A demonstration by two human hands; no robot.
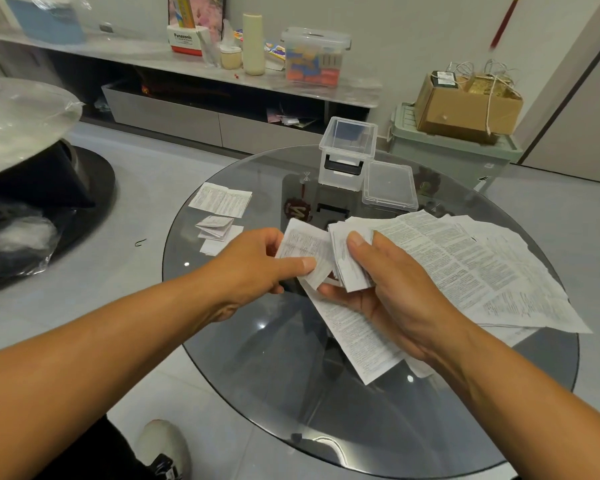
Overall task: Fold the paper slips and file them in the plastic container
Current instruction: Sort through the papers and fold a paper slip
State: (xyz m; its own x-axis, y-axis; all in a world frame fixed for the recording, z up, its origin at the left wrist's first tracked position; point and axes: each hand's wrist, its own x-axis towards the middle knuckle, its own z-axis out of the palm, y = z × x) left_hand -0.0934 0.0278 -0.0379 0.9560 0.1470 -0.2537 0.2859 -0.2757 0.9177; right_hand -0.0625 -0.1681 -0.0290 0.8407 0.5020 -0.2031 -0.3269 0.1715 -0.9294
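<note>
Over the round glass table point(257, 358) the left hand point(253, 261) pinches a folded paper slip point(303, 249) between thumb and curled fingers, the slip sticking up just past the thumb tip. Right beside it, touching, the right hand point(388, 292) grips a small stack of folded slips point(347, 258), thumb pressed on top and fingers curled beneath. A long printed sheet point(357, 337) trails out below the right hand's fingers, and a spread of loose sheets point(482, 265) lies beyond its knuckles. Well ahead of both sets of fingertips stands the open plastic container point(347, 150), its lid point(390, 187) lying just beside it. Out past the left knuckles rests a pile of folded slips point(217, 228).
</note>
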